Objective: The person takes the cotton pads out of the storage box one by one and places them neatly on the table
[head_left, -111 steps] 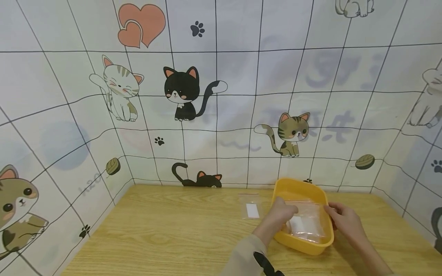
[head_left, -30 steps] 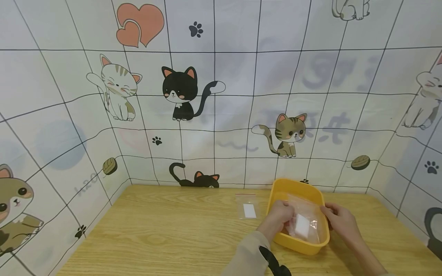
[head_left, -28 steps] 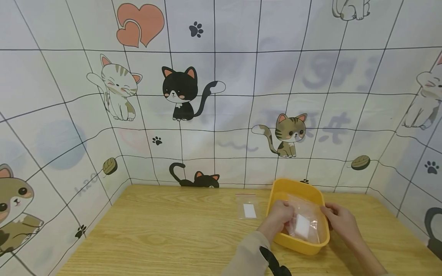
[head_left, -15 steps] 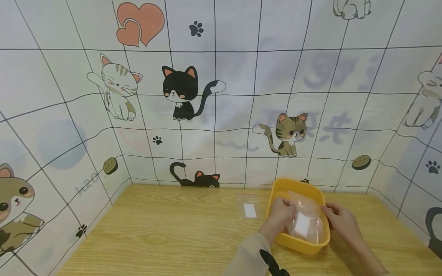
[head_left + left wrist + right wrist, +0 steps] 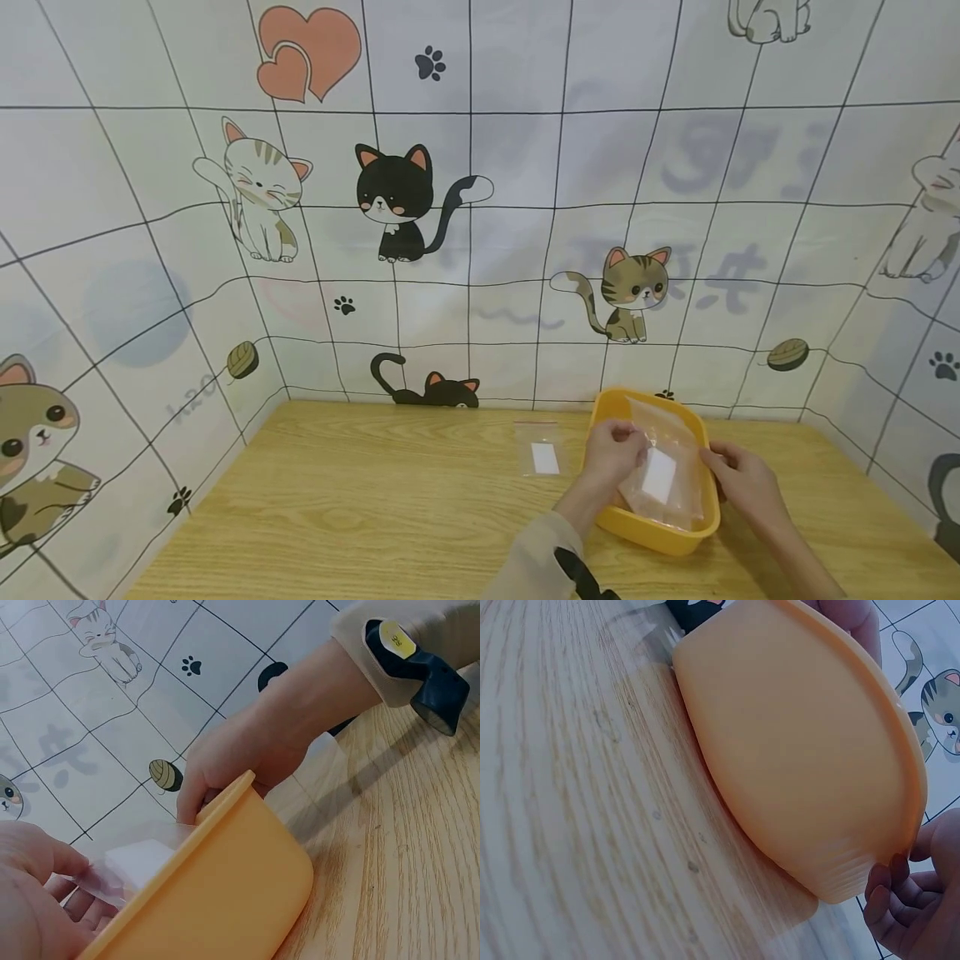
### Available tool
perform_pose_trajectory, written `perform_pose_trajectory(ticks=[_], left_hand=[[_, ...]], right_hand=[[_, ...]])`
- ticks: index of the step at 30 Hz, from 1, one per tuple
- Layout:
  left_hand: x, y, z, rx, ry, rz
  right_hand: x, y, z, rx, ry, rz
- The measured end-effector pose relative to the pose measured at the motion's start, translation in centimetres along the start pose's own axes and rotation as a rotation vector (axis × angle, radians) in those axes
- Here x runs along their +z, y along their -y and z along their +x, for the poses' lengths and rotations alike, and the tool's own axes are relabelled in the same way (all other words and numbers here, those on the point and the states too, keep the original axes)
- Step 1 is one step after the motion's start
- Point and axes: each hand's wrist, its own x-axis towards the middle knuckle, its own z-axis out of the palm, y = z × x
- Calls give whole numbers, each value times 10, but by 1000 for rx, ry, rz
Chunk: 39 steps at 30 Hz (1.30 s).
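Note:
A yellow plastic basin [image 5: 660, 542] stands on the table at the right of the head view. Inside it lie clear plastic zip bags [image 5: 675, 492], one with a white label [image 5: 658, 475] facing up. My left hand [image 5: 615, 450] pinches the left edge of this bag over the basin. The left wrist view shows that hand [image 5: 34, 889] beside the bag's white label [image 5: 139, 859]. Thumb and fingers of my right hand [image 5: 750, 479] grip the basin's right rim, also seen in the right wrist view, where the basin [image 5: 795, 742] hides the bags.
Left of the basin, a small clear zip bag [image 5: 545, 454] with a white label lies flat on the wood-patterned table [image 5: 375, 492]. Behind rises a white wall covering [image 5: 510, 333] printed with cartoon cats, close to the basin's far side.
My left hand has risen slightly, and the bag it pinches has shifted up and away, its far end now nearer the basin's back rim. The right hand stays on the rim.

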Motion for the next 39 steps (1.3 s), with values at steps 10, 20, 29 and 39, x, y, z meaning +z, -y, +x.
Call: perform_pose_trajectory(ticks=[10, 20, 29, 39], left_hand=[[-9, -11, -4, 39, 18, -16], [-16, -16, -9, 82, 38, -77], [-26, -25, -14, 97, 66, -126], [-43, -28, -14, 110, 50, -137]], right_hand=[[0, -2, 0, -12, -26, -43], [0, -3, -1, -4, -30, -34], [1, -1, 0, -4, -21, -10], [0, 1, -1, -2, -12, -22]])
